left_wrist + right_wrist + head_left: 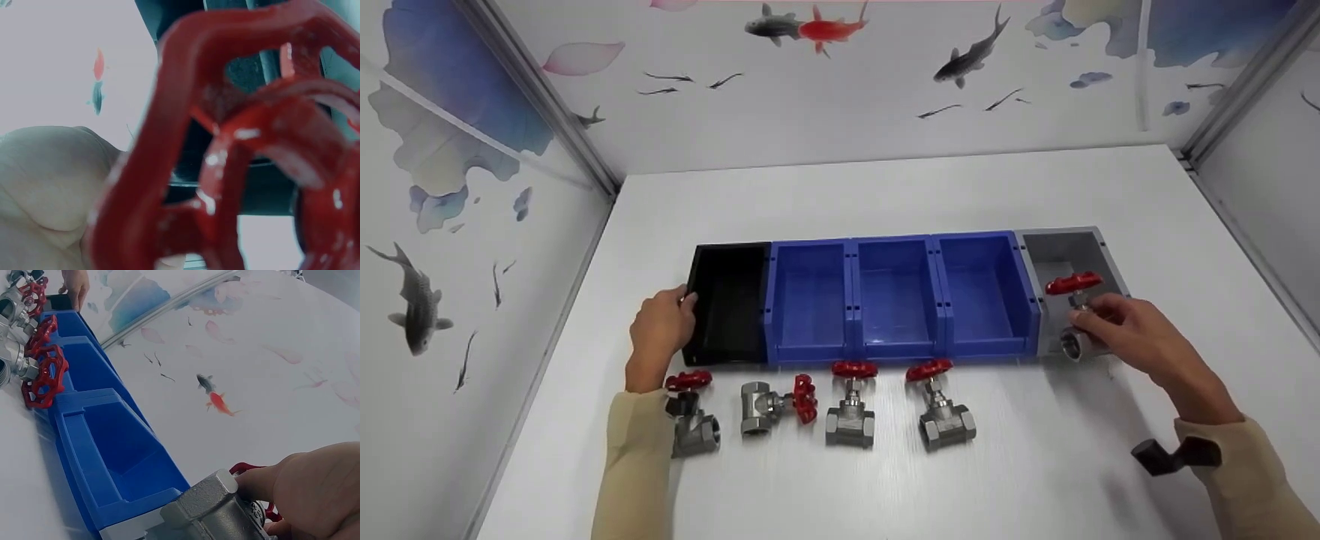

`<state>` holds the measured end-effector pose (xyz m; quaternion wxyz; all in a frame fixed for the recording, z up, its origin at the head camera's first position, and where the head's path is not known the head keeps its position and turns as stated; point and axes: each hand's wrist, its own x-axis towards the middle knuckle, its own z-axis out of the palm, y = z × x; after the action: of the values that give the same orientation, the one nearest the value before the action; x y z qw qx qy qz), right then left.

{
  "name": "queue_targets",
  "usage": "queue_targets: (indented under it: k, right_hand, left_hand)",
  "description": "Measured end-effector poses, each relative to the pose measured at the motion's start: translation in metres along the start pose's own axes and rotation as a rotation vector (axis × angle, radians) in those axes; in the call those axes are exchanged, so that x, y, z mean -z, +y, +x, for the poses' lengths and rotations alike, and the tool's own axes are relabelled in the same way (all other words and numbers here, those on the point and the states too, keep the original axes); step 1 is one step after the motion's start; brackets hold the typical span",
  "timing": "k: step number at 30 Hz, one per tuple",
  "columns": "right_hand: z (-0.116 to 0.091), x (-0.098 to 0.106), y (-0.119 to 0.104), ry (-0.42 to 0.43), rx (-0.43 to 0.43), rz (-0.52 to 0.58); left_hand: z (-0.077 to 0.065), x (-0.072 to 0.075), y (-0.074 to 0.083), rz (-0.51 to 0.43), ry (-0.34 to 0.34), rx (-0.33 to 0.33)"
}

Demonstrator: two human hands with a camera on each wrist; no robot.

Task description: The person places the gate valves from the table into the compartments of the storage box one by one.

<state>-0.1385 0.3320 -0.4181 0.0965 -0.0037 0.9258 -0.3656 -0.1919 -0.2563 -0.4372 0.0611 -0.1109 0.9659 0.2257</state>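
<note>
My right hand pinches a gate valve by its metal stem and body, thumb on the near side. Its red handwheel points up and overlaps the grey bin in the head view. In the right wrist view the valve's metal body is close to the camera, beside the fingers. At the other end of the row, my left hand holds the left wall of the black bin, thumb at the rim. A red handwheel fills much of the left wrist view.
Between the black and grey bins stand three blue bins joined side by side. Several valves with red handwheels lie in front: one by the left forearm, one on its side, others further right. Printed walls enclose the white table.
</note>
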Motion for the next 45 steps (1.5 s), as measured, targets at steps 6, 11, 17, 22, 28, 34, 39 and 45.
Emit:
queue_targets:
  k: [6, 11, 17, 22, 28, 34, 39, 45]
  right_hand:
    - [0.010, -0.002, 0.000, 0.007, -0.011, 0.001]
    - [0.016, -0.002, -0.001, 0.005, -0.024, -0.001]
    - [0.022, -0.002, -0.001, 0.013, -0.023, 0.017]
    - [0.027, -0.003, 0.000, 0.013, -0.031, 0.005]
    - [0.030, -0.004, 0.000, 0.012, -0.032, -0.011]
    - [0.033, -0.004, -0.001, 0.014, -0.029, -0.011]
    - [0.037, -0.003, -0.001, 0.020, -0.031, -0.027]
    - [0.044, -0.004, 0.001, 0.025, -0.023, -0.061]
  left_hand:
    - [-0.001, 0.001, 0.001, -0.004, -0.016, 0.007]
    - [0.000, 0.001, 0.001, -0.004, -0.005, -0.011]
    - [-0.001, 0.000, 0.000, 0.013, 0.028, -0.050]
    - [0.000, 0.000, 0.001, 0.013, 0.018, -0.034]
    - [0.000, 0.001, 0.002, 0.015, 0.020, -0.028]
    - [0.002, 0.001, 0.003, 0.016, 0.024, -0.032]
    - [0.002, 0.001, 0.003, 0.023, 0.017, -0.023]
    - [0.001, 0.001, 0.002, 0.020, 0.014, -0.011]
